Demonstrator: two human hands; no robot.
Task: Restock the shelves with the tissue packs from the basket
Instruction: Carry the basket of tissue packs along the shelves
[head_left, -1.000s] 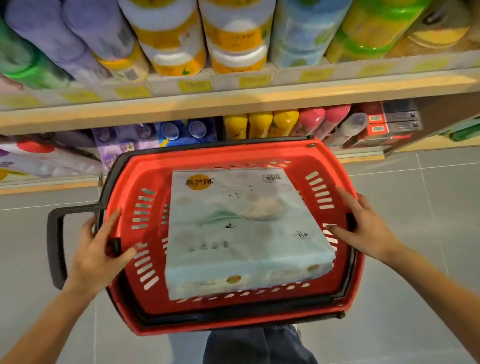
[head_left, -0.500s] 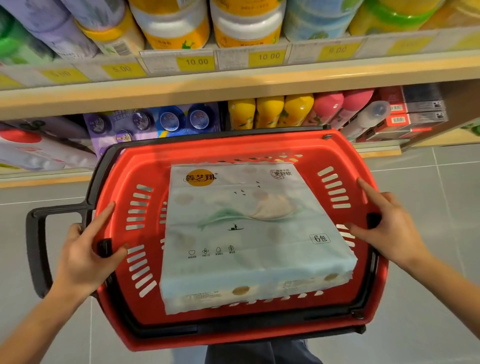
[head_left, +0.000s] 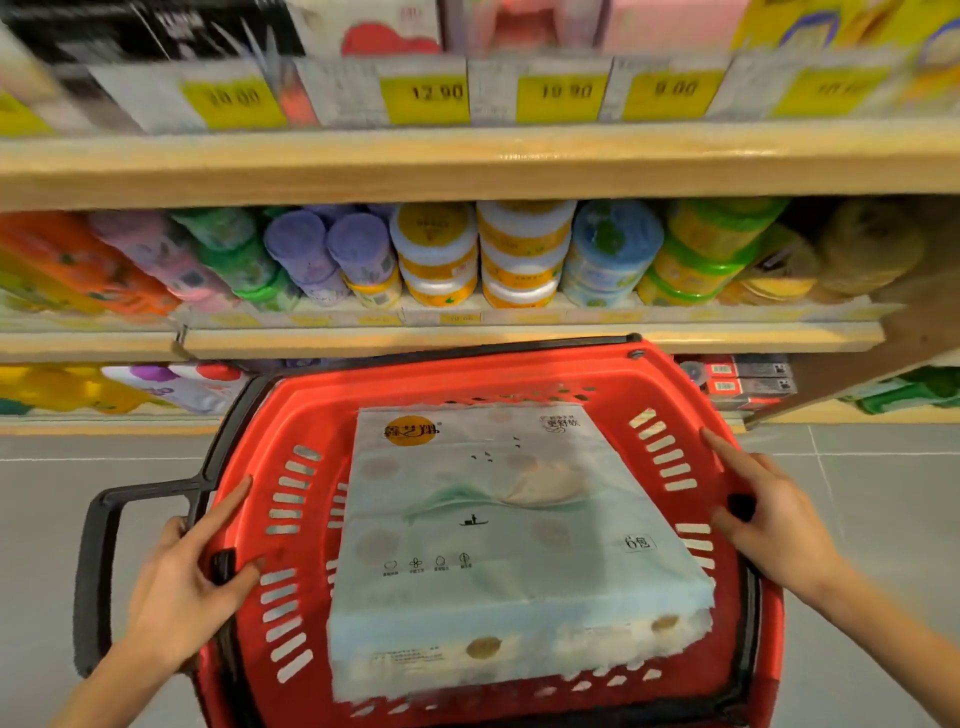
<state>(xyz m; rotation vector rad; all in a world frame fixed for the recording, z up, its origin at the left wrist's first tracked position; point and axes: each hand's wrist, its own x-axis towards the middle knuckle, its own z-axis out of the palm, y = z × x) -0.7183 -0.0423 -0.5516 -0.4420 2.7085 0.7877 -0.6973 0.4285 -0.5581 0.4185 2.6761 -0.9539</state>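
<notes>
Left hand (head_left: 182, 592) grips the basket (head_left: 467, 374) by its left rim, thumb inside, index finger along the edge. Tissue pack (head_left: 498, 545) lies flat inside the basket, not yet shelved. Right hand (head_left: 779, 525) grips the right rim the same way. The two-sided hold probably keeps the load level, just below the shelves (head_left: 467, 166).

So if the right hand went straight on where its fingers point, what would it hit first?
Likely the red basket's far right corner: the right hand holds that rim, fingers pointing along it. The tissue pack sits off that line.
</notes>
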